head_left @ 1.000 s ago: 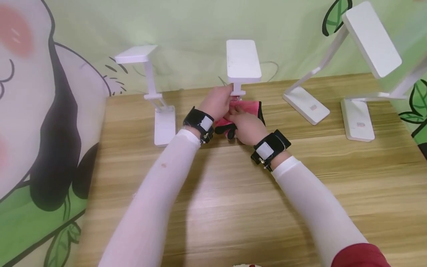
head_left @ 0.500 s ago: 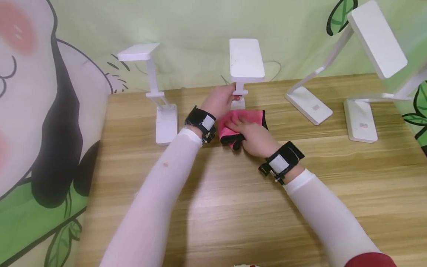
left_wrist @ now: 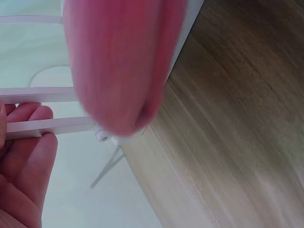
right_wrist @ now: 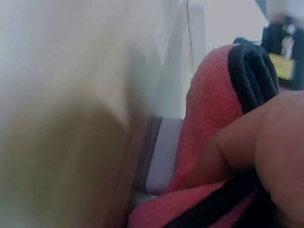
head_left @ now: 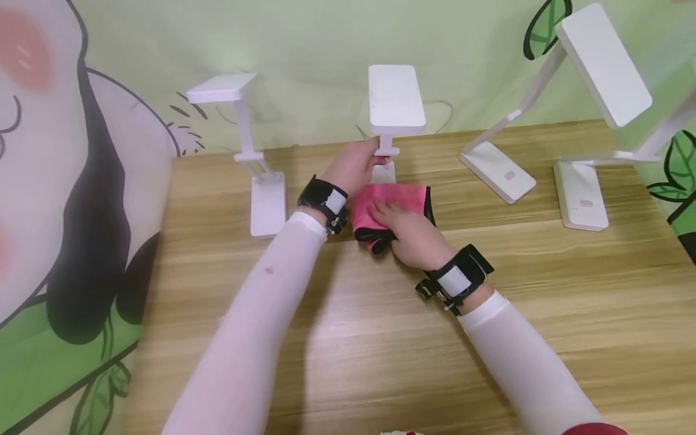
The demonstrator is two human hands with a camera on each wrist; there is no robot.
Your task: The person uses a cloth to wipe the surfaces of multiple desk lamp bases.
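My left hand (head_left: 356, 166) grips the thin lower arm of a white desk lamp (head_left: 397, 96) in the middle of the table's back edge. In the left wrist view its fingers (left_wrist: 28, 166) curl round one of the lamp's slim bars, and a blurred digit fills the top. A folded pink cloth (head_left: 413, 192) with black edging lies over the front of that lamp's base. On top of it rests my right hand (head_left: 421, 235), fingers spread across the cloth. From the right wrist, the thumb is tucked into a fold of the cloth (right_wrist: 209, 90), beside the pale base.
To the left stands another white desk lamp (head_left: 268, 205). Two more lamps stand on the right, one with its base angled (head_left: 497, 172) and one near the table's right side (head_left: 582, 196). The wooden table (head_left: 370, 338) meets a painted wall (head_left: 310, 36) behind.
My right hand has drawn the cloth from the lamp's stem toward me, uncovering the back of the base. My left hand keeps its hold on the lamp.
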